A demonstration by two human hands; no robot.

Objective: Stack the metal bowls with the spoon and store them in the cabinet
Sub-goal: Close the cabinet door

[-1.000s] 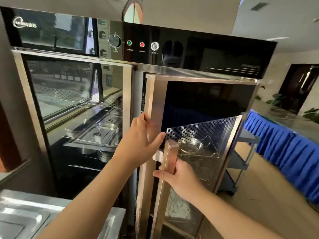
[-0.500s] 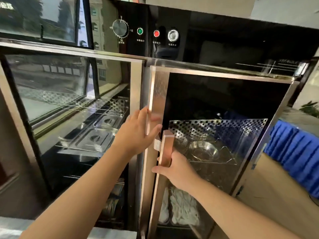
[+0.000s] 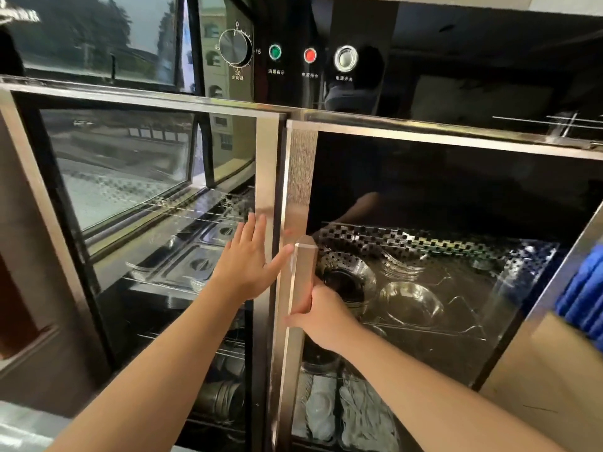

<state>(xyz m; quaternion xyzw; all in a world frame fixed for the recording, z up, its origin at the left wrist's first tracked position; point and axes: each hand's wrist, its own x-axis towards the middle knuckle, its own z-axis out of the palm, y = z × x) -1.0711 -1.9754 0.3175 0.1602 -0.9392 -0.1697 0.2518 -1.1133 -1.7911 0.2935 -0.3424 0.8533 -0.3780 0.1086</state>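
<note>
Steel door handle (image 3: pixel 301 278) at frame centre is gripped by the right hand (image 3: pixel 321 316); the left hand (image 3: pixel 249 261), fingers spread, lies flat beside it; metal bowls (image 3: pixel 409 303) show behind the glass.

Cabinet (image 3: pixel 295 177): steel-framed, two glass doors, black control panel on top. Right door looks shut or nearly so, flush with the frame; left door shut. Metal bowls sit behind the right door glass on a perforated steel shelf (image 3: pixel 424 246). Stacked bowls (image 3: pixel 347 278) at the shelf's left end, just behind the door handle (image 3: pixel 301 278): shiny, upright, nested, dark inside; count unreadable through the glare. Single bowl (image 3: pixel 411 303) just to their right, upright, shallow, polished, apart from the stack. Spoon: can't pick it out through the glass reflections. Lower rack under the shelf holds white items, too blurred to identify.
</note>
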